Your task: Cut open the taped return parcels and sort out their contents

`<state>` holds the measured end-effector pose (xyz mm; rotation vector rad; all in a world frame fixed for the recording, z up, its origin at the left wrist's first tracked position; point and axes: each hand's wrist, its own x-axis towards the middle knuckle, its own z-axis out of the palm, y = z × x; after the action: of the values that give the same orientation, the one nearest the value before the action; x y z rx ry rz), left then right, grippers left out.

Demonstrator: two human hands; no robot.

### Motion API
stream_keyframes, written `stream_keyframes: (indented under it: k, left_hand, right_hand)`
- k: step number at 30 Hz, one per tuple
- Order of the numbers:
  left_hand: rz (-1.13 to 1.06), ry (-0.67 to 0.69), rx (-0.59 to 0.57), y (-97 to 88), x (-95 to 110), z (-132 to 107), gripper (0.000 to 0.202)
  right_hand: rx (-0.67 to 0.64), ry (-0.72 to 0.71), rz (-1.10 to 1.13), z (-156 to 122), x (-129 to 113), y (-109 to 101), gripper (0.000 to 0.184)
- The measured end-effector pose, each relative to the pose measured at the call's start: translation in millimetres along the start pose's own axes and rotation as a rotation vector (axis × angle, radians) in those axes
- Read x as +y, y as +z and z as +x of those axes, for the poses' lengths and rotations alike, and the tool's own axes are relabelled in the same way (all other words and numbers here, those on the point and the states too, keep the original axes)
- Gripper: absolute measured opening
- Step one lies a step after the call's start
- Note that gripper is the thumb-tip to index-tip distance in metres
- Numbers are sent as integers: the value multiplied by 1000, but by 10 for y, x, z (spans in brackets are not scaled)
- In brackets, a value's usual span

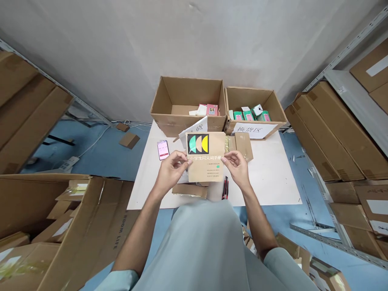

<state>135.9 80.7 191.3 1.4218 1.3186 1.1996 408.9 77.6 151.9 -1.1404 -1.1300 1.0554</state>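
Between my two hands I hold up a tan book (pixel 201 169), its cover facing me with a dark panel of green, tan and yellow shapes. My left hand (pixel 174 169) pinches its left edge. My right hand (pixel 238 167) is closed on its right edge. Beneath the book, an open small carton (pixel 189 190) lies partly hidden on the white table (pixel 269 178). A red and black box cutter (pixel 225 188) rests close to my right wrist. Behind my right hand sits a small brown box (pixel 244 146).
At the table's back stand two cardboard boxes: the left one (pixel 188 121) holds a few books, the right one (pixel 273 97) green-and-white packages. A phone (pixel 163 150) lies at left. A large carton of parcels (pixel 112 218) stands lower left. Shelving with boxes (pixel 336 129) lines the right side.
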Motion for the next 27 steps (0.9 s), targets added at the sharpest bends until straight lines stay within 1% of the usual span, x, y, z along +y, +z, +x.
stream_keyframes:
  k: [2,4,8,11,14,17,20,23,27]
  left_hand:
    - [-26,-46,-47,-22,-24,-1,47]
    - [-66,-72,-81,-54,-34,-6,50]
    - [-80,-58,-138,-120,-31,-7,50]
    - [-80,-42,-128,-144,-3,8,51]
    - [-99,-58,-118,-134,67,25,56]
    - [-84,-118,-94,-97,165,34,53]
    - [-72,-188,-66,-44,220,40,53]
    - [-97,-217,-35,-1,173,52,60]
    - [-103,-221,-33,4,-38,56,73]
  right_hand:
    - [-31,-5,-48,-9,-24,-19,38]
    - [-65,0,-65,-13,-50,-55,39]
    - [-138,1,-50,-1,-55,-145,41]
    - [-186,4,-27,25,-30,-181,47]
    - [-183,19,-19,53,-35,-163,51]
    - [-148,87,-31,72,-82,-96,51]
    - [-124,178,-23,84,-131,-17,56]
    - [-120,218,-17,92,-137,33,60]
    - [-138,238,-45,77,-51,44,60]
